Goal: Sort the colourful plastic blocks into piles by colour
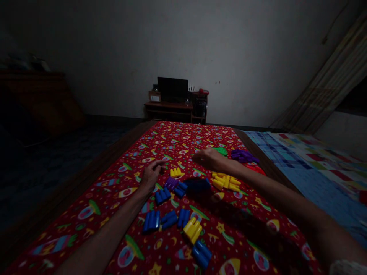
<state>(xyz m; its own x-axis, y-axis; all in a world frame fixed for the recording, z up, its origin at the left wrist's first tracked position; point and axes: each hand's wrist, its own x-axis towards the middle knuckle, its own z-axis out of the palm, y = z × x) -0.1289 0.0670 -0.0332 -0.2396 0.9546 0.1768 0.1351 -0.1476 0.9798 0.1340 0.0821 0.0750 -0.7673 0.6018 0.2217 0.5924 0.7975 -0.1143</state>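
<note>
My left hand (151, 175) rests low over the red patterned cloth with its fingers partly spread. Just right of it lie a small yellow ribbed plastic block (175, 172) and a purple block (171, 183), with blue blocks (163, 196) close by. My right hand (208, 158) is raised above the cloth, its fingers drawn together and pointing left; anything in them is hidden. Behind it show green blocks (220, 151). Below its wrist is a pile of yellow blocks (226, 181). Nearer to me, a yellow block (192, 230) lies against blue ones (202, 253).
Purple blocks (244, 156) and red blocks (256, 168) lie at the right edge of the cloth (172, 133). Dark blue blocks (197, 185) sit in my right arm's shadow. A desk with a monitor (172, 89) stands by the wall; a checkered bedspread (321, 168) lies to the right.
</note>
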